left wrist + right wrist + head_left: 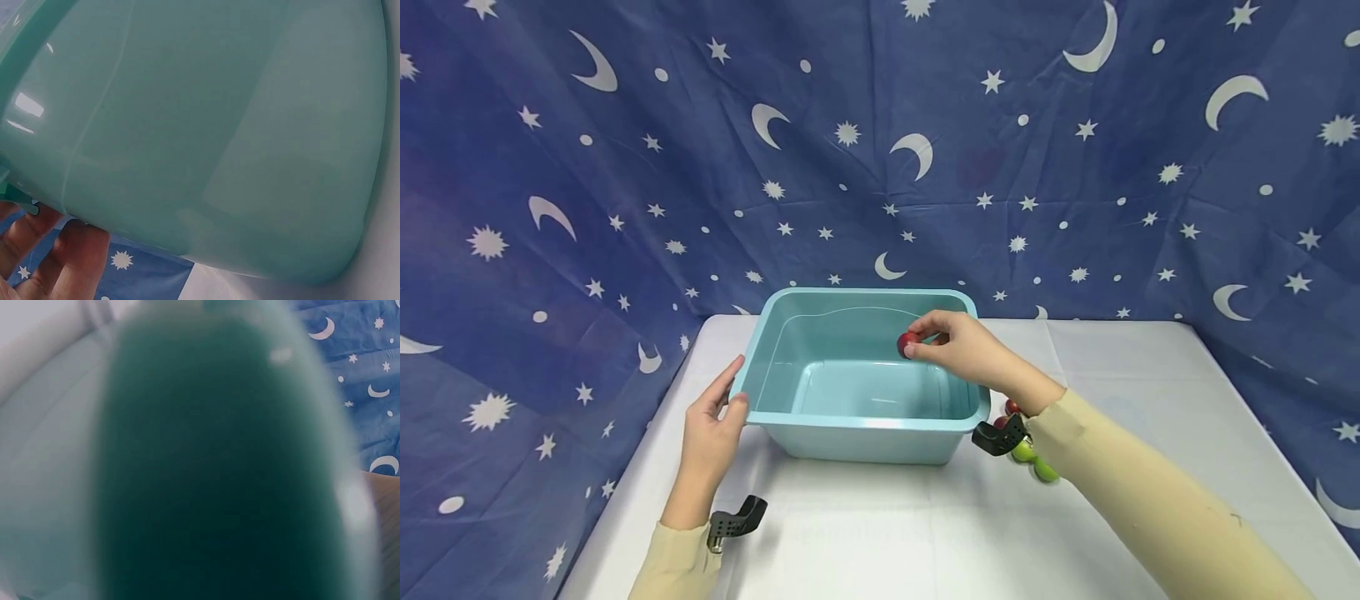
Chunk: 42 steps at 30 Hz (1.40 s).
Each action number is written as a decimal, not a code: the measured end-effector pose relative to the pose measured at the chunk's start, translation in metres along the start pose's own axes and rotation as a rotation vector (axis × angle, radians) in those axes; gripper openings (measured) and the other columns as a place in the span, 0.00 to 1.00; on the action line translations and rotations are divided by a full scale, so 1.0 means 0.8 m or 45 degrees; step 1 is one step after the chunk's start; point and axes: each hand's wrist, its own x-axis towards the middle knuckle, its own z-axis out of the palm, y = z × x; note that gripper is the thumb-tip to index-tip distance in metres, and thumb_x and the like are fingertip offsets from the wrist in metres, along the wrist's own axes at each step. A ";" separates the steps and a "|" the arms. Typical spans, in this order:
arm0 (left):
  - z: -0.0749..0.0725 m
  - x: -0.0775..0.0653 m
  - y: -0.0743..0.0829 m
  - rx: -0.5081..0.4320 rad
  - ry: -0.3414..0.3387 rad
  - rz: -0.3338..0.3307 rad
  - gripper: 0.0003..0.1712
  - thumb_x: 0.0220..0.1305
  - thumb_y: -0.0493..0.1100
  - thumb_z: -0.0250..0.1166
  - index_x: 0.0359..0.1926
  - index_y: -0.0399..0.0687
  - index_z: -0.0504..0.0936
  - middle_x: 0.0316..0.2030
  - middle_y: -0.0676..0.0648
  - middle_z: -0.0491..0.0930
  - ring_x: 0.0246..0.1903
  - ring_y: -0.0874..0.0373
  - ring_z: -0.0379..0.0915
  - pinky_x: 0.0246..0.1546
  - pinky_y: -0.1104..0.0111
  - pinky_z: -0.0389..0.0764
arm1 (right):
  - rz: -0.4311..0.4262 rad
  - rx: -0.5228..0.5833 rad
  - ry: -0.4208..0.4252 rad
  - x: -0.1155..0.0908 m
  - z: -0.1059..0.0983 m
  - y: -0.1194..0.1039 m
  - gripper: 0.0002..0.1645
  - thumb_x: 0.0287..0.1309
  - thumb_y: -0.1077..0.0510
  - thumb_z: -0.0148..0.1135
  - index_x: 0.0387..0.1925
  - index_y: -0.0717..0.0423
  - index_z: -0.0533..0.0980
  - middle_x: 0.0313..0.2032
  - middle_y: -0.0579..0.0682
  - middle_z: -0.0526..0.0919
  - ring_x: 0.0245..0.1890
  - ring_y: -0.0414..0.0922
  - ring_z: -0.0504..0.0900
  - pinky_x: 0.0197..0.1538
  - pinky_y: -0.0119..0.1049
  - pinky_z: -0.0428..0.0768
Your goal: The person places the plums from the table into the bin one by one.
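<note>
A light blue plastic basin (865, 443) stands on the white table. At its left rim my left hand (713, 429) grips the edge, thumb near the top and fingers along the outer side; in the left wrist view its fingers (81, 253) lie against the outer wall. My right hand (966, 350) reaches over the right rim and pinches a small round red fruit (907, 343) between thumb and fingers, above the basin's inside. The right wrist view is mostly filled by the blurred basin wall (212, 456), and the fruit does not show there.
Beside the basin's right side, partly hidden by the right wrist, lie small red fruits (1012, 407) and green fruits (1045, 471). A blue cloth (865, 167) with moons and stars hangs behind the table (865, 533). Each wrist wears a black camera mount (737, 521).
</note>
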 end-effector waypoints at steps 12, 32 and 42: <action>-0.001 0.000 -0.002 -0.037 -0.009 -0.003 0.29 0.62 0.30 0.51 0.66 0.39 0.71 0.60 0.39 0.73 0.60 0.48 0.68 0.50 0.79 0.70 | -0.003 0.006 0.016 0.001 0.000 -0.002 0.20 0.57 0.48 0.68 0.49 0.50 0.78 0.42 0.45 0.83 0.40 0.44 0.81 0.42 0.40 0.78; -0.003 0.010 -0.050 -0.057 -0.016 0.038 0.30 0.63 0.31 0.53 0.66 0.52 0.73 0.62 0.48 0.72 0.61 0.54 0.67 0.50 0.81 0.69 | 0.062 0.076 0.166 -0.083 -0.076 0.075 0.31 0.57 0.40 0.65 0.56 0.53 0.75 0.50 0.50 0.81 0.48 0.46 0.80 0.49 0.36 0.78; -0.001 0.011 -0.054 -0.057 -0.030 0.040 0.30 0.65 0.33 0.53 0.67 0.54 0.72 0.63 0.48 0.71 0.62 0.51 0.66 0.51 0.78 0.70 | 0.336 -0.039 0.254 -0.155 -0.096 0.179 0.38 0.59 0.37 0.60 0.62 0.56 0.69 0.55 0.55 0.78 0.52 0.48 0.76 0.52 0.35 0.76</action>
